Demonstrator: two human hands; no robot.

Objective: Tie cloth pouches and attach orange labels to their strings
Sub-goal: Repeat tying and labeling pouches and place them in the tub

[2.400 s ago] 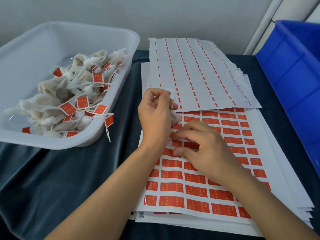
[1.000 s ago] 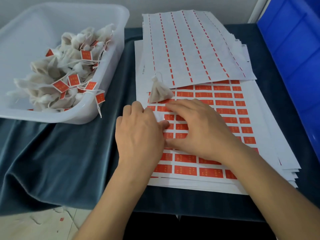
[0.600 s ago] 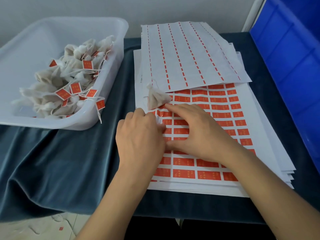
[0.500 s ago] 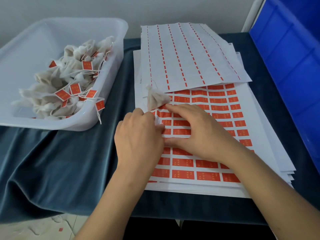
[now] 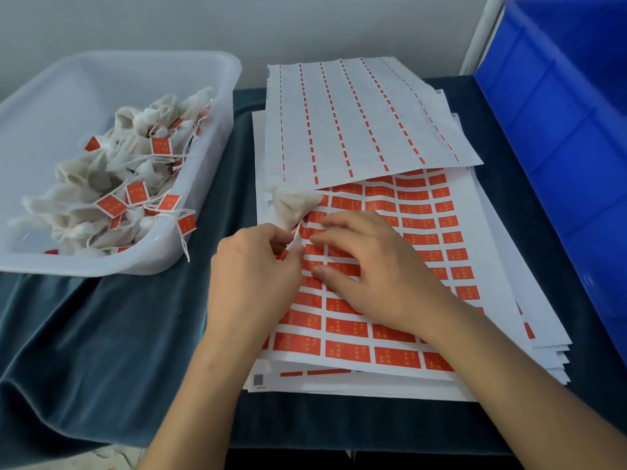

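The cloth pouch [image 5: 294,206] lies on the label sheet [image 5: 390,276] near the sheet's left edge, just beyond the left hand [image 5: 252,276], its top tucked against the lower left corner of the spent backing sheet [image 5: 356,123]. The left hand's grip is closed in a pinch: thumb and fingertips hold a partly peeled orange label [image 5: 291,247], its white underside turned up, right below the pouch. Whether the pouch's string is in that pinch cannot be told. The right hand [image 5: 376,276] rests flat on the label sheet, fingers straight and spread, pressing the rows of labels down beside the pinch; it grips nothing. The label sheet tops a stack of sheets in the middle of the surface, which is draped in a dark blue cloth [image 5: 101,351]. At the surface's left edge a white tub [image 5: 135,72] holds finished pouches [image 5: 112,188] with orange labels on their strings. A blue crate [image 5: 559,137] stands along the right edge.
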